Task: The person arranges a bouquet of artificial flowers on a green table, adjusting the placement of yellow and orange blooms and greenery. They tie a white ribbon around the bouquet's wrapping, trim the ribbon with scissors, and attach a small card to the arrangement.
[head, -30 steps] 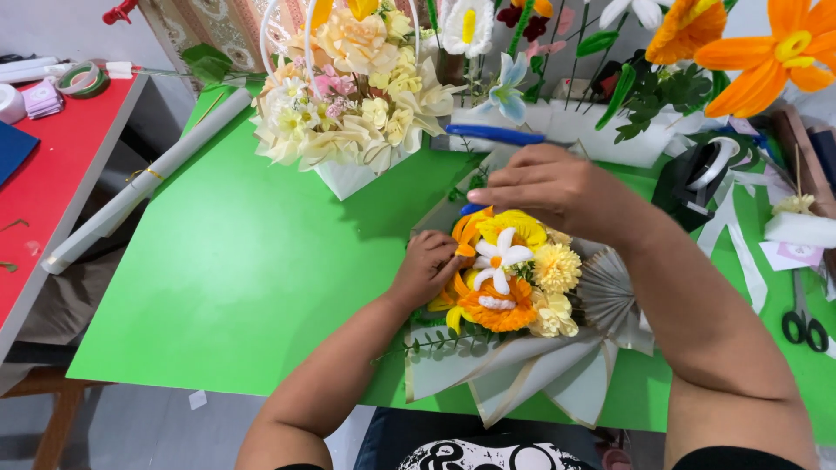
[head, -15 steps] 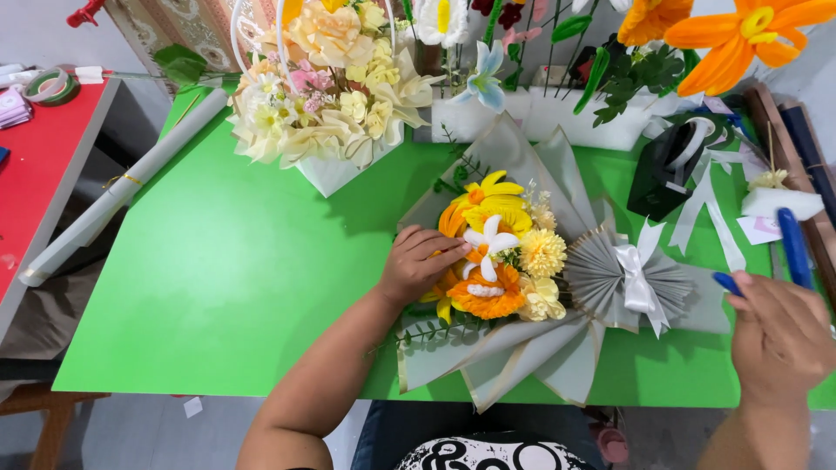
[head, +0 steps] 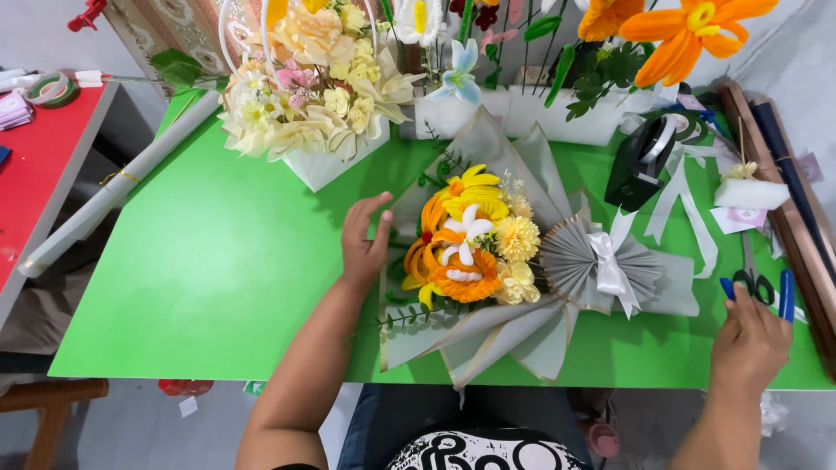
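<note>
Fingers, left hand (head: pixel 364 242): loosely spread and holding nothing, tips resting on the upper left edge of the grey wrapping paper (head: pixel 522 335) of the bouquet (head: pixel 470 248).
Fingers, right hand (head: pixel 749 344): curled at the counter's right edge, touching a blue-handled tool (head: pixel 786 294) just beside the scissors (head: pixel 751 280); whether they grip it I cannot tell.
Bouquet: lies on its side in the middle of the green counter (head: pixel 192 278), heads pointing left; yellow, orange and white blooms with green sprigs, folded into stiff grey paper.
Bow: a white ribbon bow (head: pixel 607 261) sits on a pleated grey fan at the bouquet's neck.
White basket (head: pixel 326 161): stands at the back left, filled with cream, yellow and pink flowers.
White trough (head: pixel 531 113): behind the bouquet, holding tall stems, among them large orange lilies (head: pixel 688 30).
Right side: a black tape dispenser (head: pixel 640 161) and loose white ribbon strips (head: pixel 679 196).
Left edge: a long rolled sheet (head: pixel 117 187) lies slantwise between the counter and a red table (head: pixel 43 165).
</note>
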